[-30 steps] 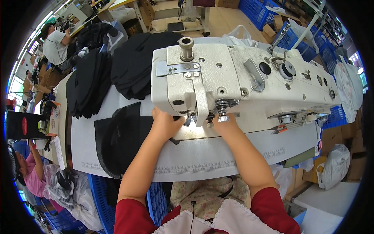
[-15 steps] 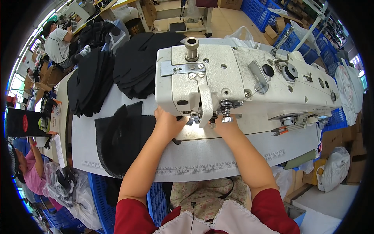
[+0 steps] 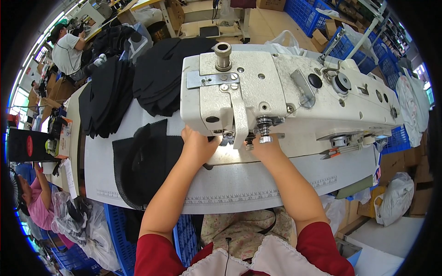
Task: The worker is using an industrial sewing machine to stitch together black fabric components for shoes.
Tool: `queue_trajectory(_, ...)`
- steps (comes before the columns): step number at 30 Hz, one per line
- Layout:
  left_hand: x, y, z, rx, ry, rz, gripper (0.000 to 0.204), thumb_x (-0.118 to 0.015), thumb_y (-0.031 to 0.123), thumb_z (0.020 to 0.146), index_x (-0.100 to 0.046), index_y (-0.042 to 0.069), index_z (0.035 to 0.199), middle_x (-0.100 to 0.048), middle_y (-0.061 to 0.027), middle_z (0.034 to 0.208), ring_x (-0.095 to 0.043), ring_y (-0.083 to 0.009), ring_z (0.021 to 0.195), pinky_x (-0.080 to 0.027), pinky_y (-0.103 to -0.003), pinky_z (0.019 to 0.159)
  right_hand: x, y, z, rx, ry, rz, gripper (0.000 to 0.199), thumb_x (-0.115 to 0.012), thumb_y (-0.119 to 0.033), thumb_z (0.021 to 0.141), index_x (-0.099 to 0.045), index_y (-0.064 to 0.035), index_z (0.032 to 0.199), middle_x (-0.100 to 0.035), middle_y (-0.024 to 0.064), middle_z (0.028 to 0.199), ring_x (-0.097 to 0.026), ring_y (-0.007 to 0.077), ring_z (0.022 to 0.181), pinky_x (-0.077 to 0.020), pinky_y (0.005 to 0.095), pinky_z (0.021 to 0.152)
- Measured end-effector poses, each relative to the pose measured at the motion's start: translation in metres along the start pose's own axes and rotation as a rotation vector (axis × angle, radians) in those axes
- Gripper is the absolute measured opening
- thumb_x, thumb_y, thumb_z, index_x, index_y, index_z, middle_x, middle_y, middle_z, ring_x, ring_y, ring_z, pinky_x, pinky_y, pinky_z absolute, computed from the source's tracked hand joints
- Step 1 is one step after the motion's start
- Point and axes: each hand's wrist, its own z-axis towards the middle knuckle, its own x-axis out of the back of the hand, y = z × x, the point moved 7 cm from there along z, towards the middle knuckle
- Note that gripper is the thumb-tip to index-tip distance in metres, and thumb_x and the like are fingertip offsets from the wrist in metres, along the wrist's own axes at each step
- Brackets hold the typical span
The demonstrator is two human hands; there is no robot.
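Note:
A white sewing machine stands in front of me, its lamp lighting the needle area. My left hand is left of the needle, thumb toward a small dark bit of fabric by the presser foot. Its fingers curl in, partly hidden behind the machine head. My right hand is on the other side, beneath the tension knobs; the head covers its fingers. Beside my left forearm lies a black fabric piece with a curved mesh edge.
Stacks of cut black fabric pieces lie at the far left of the table. A printed ruler runs along the near edge. Orange-tipped tools rest below the machine arm. Blue crates stand under the table; two people sit at left.
The view has shifted very slightly, so the machine sits a little more to the left. My hands stay at the needle area with hardly any visible movement.

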Motion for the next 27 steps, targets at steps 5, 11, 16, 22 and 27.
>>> queue_trajectory(5, 0.003, 0.003, 0.001, -0.012, 0.026, 0.025, 0.030, -0.070, 0.008, 0.063, -0.064, 0.008, 0.092, -0.064, -0.0098, 0.094, -0.056, -0.0344, 0.092, -0.043, -0.047, 0.073, -0.004, 0.004, 0.001, -0.122, -0.122, -0.025, 0.028, -0.057, -0.003, 0.062, -0.063, -0.0075, 0.089, -0.064, 0.0120, 0.091, -0.058, 0.0324, 0.087, -0.0468, 0.0416, 0.074)
queue_trajectory(11, 0.002, -0.001, 0.000, -0.053, 0.120, 0.066, 0.031, -0.071, 0.008, 0.064, -0.064, 0.008, 0.094, -0.064, -0.0098, 0.094, -0.057, -0.0346, 0.092, -0.042, -0.047, 0.071, -0.004, 0.003, 0.012, -0.202, -0.358, 0.061, 0.040, -0.058, -0.014, 0.073, -0.051, -0.0085, 0.112, -0.054, 0.0124, 0.113, -0.050, 0.0302, 0.107, -0.0391, 0.0397, 0.091)
queue_trajectory(16, 0.002, 0.003, 0.003, -0.107, 0.209, 0.019, 0.032, -0.069, 0.009, 0.067, -0.063, 0.009, 0.098, -0.063, -0.0090, 0.094, -0.057, -0.0335, 0.092, -0.042, -0.046, 0.070, -0.015, 0.010, 0.005, -0.279, -0.581, 0.036, 0.058, -0.058, -0.023, 0.083, -0.037, -0.0070, 0.135, -0.042, 0.0148, 0.136, -0.040, 0.0273, 0.126, -0.0314, 0.0384, 0.106)
queue_trajectory(22, 0.004, -0.006, 0.002, -0.054, 0.221, -0.018, 0.031, -0.068, 0.008, 0.068, -0.063, 0.009, 0.098, -0.063, -0.0090, 0.094, -0.057, -0.0330, 0.092, -0.042, -0.046, 0.069, -0.040, 0.015, -0.004, -0.370, -0.773, -0.022, 0.056, -0.050, -0.019, 0.090, -0.028, -0.0047, 0.139, -0.039, 0.0145, 0.139, -0.038, 0.0260, 0.128, -0.0319, 0.0376, 0.107)
queue_trajectory(27, -0.006, -0.004, 0.010, -0.054, 0.232, -0.025, 0.030, -0.067, 0.007, 0.068, -0.063, 0.009, 0.098, -0.063, -0.0088, 0.092, -0.057, -0.0333, 0.090, -0.042, -0.046, 0.068, -0.025, 0.031, 0.001, -0.211, -0.064, 0.115, 0.019, -0.058, -0.011, 0.073, -0.062, -0.0031, 0.090, -0.063, 0.0146, 0.090, -0.059, 0.0333, 0.086, -0.0462, 0.0431, 0.076)
